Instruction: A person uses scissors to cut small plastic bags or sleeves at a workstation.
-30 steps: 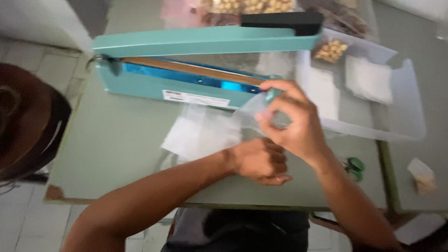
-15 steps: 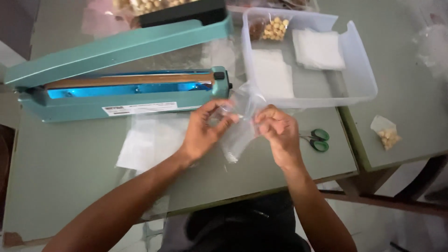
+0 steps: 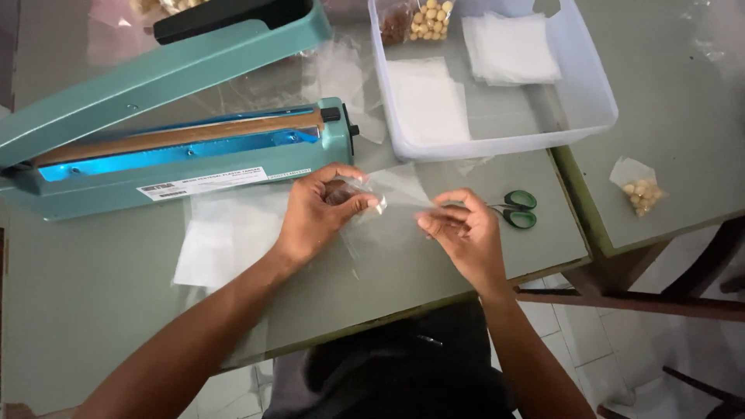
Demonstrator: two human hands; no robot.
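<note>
Both hands pinch a clear bag (image 3: pixel 392 203) just above the tabletop (image 3: pixel 101 302): left hand (image 3: pixel 318 213) at its left edge, right hand (image 3: pixel 464 233) at its right. The sealer (image 3: pixel 178 147) stands open behind; scissors (image 3: pixel 516 209) lie beside the right hand.

Both hands, the left hand (image 3: pixel 318 213) and right hand (image 3: pixel 464 233), pinch a clear plastic bag (image 3: pixel 388 203) above the desk (image 3: pixel 93 310). Green scissors (image 3: pixel 516 209) lie just beside the right hand.

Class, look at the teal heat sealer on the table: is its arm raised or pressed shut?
Raised. The heat sealer's upper arm angles up from its base, leaving the brown sealing strip exposed.
</note>
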